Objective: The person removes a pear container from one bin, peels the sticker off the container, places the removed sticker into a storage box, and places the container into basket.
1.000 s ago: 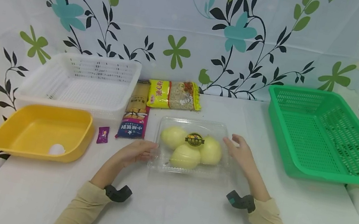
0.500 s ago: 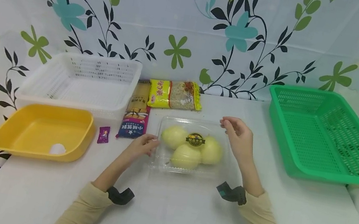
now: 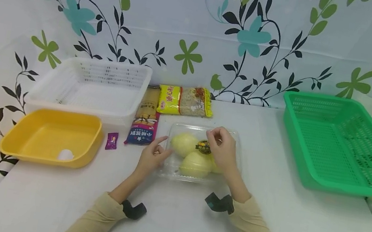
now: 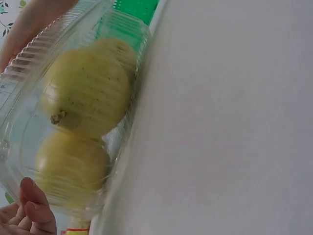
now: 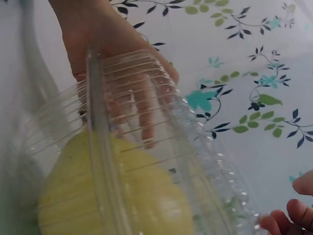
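Observation:
A clear plastic clamshell box (image 3: pixel 183 176) lies closed on the table with three yellow-green pears (image 3: pixel 196 165) inside. A black-and-gold label (image 3: pixel 203 146) is on its lid. At the box's left side is my left hand (image 3: pixel 151 159), thumb and forefinger parted and fingertips right at the edge; the right wrist view shows its fingers through the plastic. My right hand (image 3: pixel 223 150) hovers over the lid's right half, fingers loosely bent, overlapping the label and hiding much of the right pear. In the right wrist view, a gap shows between the right thumb and fingers (image 5: pixel 293 213).
A yellow bin (image 3: pixel 56 119) holding a white round object (image 3: pixel 65 155), a white basket (image 3: pixel 105 114) and a purple packet (image 3: pixel 112 141) are at left. Behind the box lie a blue-and-tan packet (image 3: pixel 145 117) and a yellow bag (image 3: pixel 186 100). A green basket (image 3: pixel 309 173) stands right.
My right hand has moved from the box's right edge, past its back right corner, to over the lid. My left hand has moved slightly along the left side. The view has shifted a little.

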Action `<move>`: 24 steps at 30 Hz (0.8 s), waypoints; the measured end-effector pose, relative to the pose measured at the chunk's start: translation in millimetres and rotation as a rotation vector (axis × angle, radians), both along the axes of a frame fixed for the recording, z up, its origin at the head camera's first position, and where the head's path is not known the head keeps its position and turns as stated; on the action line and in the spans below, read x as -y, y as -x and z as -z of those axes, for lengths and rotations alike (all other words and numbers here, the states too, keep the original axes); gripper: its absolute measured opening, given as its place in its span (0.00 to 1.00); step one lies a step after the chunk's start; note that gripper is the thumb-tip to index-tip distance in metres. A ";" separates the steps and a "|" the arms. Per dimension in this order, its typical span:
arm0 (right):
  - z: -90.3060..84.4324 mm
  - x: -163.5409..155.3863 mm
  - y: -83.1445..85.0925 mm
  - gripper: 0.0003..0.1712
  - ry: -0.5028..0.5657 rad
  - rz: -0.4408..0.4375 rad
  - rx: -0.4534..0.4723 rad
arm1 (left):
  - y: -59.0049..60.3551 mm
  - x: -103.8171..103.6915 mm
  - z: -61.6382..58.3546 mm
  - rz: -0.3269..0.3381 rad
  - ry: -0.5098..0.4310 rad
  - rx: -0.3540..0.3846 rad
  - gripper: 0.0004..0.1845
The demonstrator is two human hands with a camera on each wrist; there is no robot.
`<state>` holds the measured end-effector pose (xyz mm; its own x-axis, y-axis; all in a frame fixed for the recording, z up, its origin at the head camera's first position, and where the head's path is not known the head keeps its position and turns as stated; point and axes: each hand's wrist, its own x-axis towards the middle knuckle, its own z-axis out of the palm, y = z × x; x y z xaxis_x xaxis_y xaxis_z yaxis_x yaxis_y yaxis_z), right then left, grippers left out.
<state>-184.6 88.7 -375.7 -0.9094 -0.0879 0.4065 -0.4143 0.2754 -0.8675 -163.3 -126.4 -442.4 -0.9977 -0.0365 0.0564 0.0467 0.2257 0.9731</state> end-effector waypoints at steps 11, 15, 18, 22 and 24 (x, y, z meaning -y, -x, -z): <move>22.4 4.2 12.5 0.15 -0.256 0.041 -0.007 | -10.9 -6.5 -9.8 -0.015 -0.109 -0.060 0.24; 21.9 2.3 10.6 0.16 -0.325 0.044 0.045 | -11.0 -5.9 -8.3 0.012 -0.137 -0.052 0.25; 22.4 0.9 9.4 0.16 -0.385 0.040 0.040 | -11.3 -5.1 -8.3 0.025 -0.149 -0.049 0.25; 24.7 -0.2 9.7 0.19 -0.460 0.075 -0.013 | -10.5 -4.9 -8.9 0.038 -0.167 -0.057 0.25; 25.6 -0.7 9.7 0.21 -0.483 0.104 -0.023 | -10.0 -5.3 -9.1 0.042 -0.173 -0.060 0.25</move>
